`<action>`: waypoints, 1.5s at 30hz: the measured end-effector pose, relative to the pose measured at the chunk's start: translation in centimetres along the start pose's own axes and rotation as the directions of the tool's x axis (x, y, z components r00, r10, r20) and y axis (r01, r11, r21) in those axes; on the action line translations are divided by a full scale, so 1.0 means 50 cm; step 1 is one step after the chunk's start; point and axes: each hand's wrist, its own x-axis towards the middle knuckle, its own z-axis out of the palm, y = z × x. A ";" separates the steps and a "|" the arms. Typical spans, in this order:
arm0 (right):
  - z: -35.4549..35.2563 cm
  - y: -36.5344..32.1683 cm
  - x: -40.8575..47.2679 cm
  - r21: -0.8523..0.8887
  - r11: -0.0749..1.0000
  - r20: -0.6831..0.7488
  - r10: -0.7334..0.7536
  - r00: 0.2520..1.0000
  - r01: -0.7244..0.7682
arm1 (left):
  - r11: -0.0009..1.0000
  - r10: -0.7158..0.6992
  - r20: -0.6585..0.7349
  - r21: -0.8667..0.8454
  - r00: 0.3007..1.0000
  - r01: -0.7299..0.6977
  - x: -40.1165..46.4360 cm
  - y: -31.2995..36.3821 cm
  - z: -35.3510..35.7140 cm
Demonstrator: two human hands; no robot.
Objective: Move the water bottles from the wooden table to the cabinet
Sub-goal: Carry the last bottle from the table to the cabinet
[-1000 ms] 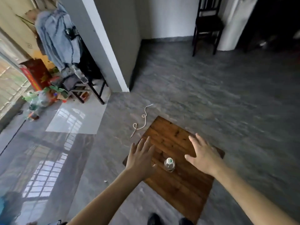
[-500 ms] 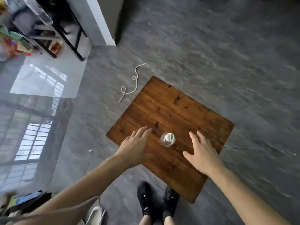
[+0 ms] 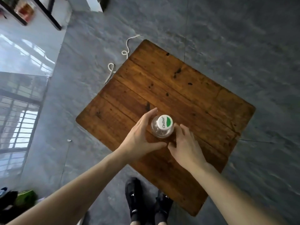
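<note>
One water bottle [image 3: 162, 126] stands upright on the wooden surface [image 3: 178, 88], toward 6 o'clock. Left hand [image 3: 139, 137] at its 9, right hand [image 3: 186, 146] at 4; fingers curl round the sides, touching, not clearly clamped yet. Best: squeeze w/ both palms low on the body, lift straight up, keep it vertical. Count: 1 bottle, 1 surface, 2 hands.

I can read "C'estbon" on the white and green cap [image 3: 164, 121] of the bottle [image 3: 161, 129] between my hands.
</note>
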 end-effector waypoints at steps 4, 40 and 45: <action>0.043 0.004 0.015 0.073 0.997 0.044 0.038 0.998 -0.041 | 0.994 0.092 -0.103 -0.053 0.990 -0.098 0.017 -0.004 0.013; -0.807 -0.315 -0.573 0.899 -0.273 0.237 -0.355 0.904 -0.343 | 0.769 0.441 -0.378 -0.307 0.814 -0.560 -0.365 0.935 -0.582; -0.855 -0.325 -0.612 0.891 -0.377 0.135 -0.313 0.940 -0.253 | 0.744 0.521 -0.341 -0.268 0.783 -0.612 -0.359 1.011 -0.605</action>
